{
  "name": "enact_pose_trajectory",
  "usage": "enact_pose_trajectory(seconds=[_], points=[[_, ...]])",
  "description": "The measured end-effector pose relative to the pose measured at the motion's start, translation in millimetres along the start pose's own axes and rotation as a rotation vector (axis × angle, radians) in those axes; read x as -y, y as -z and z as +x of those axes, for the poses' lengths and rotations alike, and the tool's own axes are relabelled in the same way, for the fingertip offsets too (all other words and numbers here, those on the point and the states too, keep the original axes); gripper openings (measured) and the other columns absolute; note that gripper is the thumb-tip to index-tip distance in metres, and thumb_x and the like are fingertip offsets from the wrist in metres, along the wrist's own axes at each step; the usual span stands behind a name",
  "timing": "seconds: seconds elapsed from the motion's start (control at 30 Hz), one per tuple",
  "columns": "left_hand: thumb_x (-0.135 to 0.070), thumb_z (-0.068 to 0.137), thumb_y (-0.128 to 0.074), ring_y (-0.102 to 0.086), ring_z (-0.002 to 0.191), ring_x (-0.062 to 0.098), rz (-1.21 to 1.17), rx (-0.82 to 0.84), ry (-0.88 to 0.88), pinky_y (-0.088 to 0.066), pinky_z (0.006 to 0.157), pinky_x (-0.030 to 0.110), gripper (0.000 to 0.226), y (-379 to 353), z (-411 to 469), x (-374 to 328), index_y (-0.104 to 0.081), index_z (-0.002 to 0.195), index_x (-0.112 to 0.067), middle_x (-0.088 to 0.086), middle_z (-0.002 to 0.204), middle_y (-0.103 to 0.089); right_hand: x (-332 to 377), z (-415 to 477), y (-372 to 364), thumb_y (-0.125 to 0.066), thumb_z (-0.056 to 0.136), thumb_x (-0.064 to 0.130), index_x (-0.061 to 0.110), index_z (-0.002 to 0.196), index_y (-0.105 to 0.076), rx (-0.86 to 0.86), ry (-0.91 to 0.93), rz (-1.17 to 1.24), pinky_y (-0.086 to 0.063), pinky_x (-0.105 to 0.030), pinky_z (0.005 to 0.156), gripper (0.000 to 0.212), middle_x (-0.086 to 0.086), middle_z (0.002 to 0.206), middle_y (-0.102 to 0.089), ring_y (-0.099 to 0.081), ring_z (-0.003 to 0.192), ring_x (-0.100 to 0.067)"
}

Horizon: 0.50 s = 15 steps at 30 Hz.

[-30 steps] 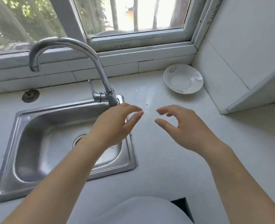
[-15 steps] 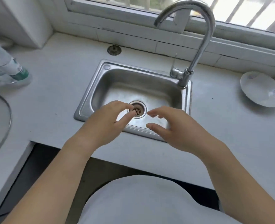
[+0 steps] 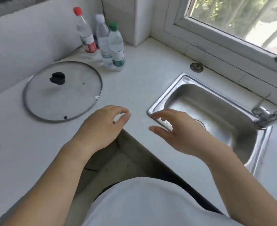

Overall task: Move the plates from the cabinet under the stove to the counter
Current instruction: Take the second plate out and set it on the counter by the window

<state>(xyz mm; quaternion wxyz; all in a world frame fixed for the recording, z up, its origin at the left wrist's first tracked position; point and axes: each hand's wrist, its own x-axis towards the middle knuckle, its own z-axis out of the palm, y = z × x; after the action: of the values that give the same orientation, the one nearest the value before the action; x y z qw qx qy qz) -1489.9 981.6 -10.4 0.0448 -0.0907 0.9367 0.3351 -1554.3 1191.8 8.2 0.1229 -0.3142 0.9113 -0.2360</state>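
**Figure. The wearer's body, seen from the head camera.** At 6 o'clock, a plain white garment (image 3: 142, 204) covered the torso, and its outline was smooth and rounded. A narrow dark strip (image 3: 191, 191) bordered the garment toward 2 o'clock; whether this was clothing or shadow could not be told. The left forearm (image 3: 50, 181) entered from 7 o'clock and the right forearm (image 3: 242, 181) from 4 o'clock. Both were uncovered from frame edge to wrist. The left hand (image 3: 100, 129) and right hand (image 3: 178, 132) were likewise bare, with slender, tapering fingers.
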Motion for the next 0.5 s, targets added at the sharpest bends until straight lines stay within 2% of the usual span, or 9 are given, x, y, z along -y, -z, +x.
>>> enact_pose_trajectory(seconds=[0.1,0.23,0.4,0.5], points=[[-0.054,0.091,-0.037,-0.049,0.108,-0.002,-0.021,-0.095,0.080,-0.036,0.081,0.018,0.038,23,-23,28,-0.056,0.120,-0.038,-0.022,0.126,-0.053,34,25,-16,-0.051,0.087,0.050,0.034,0.121,-0.054,0.096,0.112,-0.003,-0.032,-0.013,0.080,0.038,0.020,0.120,-0.056,-0.050,0.108,0.000],[-0.052,0.091,-0.039,-0.050,0.114,0.001,-0.039,-0.217,0.219,-0.038,0.086,0.025,0.036,44,-64,63,-0.057,0.119,-0.037,-0.021,0.126,-0.054,80,53,-33,-0.050,0.088,0.047,0.032,0.122,-0.054,0.195,0.292,-0.014,-0.033,-0.016,0.078,0.037,0.018,0.125,-0.053,-0.050,0.099,-0.002],[-0.054,0.090,-0.038,-0.050,0.113,0.001,-0.088,-0.352,0.402,-0.038,0.087,0.024,0.038,53,-115,98,-0.056,0.119,-0.037,-0.022,0.125,-0.054,128,77,-59,-0.052,0.087,0.048,0.034,0.120,-0.055,0.308,0.461,-0.020,-0.036,-0.005,0.069,0.037,0.024,0.124,-0.049,-0.050,0.080,0.007],[-0.057,0.089,-0.036,-0.050,0.112,0.000,-0.105,-0.416,0.487,-0.040,0.086,0.024,0.041,54,-141,110,-0.056,0.119,-0.038,-0.022,0.125,-0.053,152,86,-76,-0.053,0.086,0.048,0.035,0.120,-0.054,0.387,0.544,-0.009,-0.037,-0.002,0.074,0.036,0.025,0.123,-0.049,-0.048,0.086,0.011]])
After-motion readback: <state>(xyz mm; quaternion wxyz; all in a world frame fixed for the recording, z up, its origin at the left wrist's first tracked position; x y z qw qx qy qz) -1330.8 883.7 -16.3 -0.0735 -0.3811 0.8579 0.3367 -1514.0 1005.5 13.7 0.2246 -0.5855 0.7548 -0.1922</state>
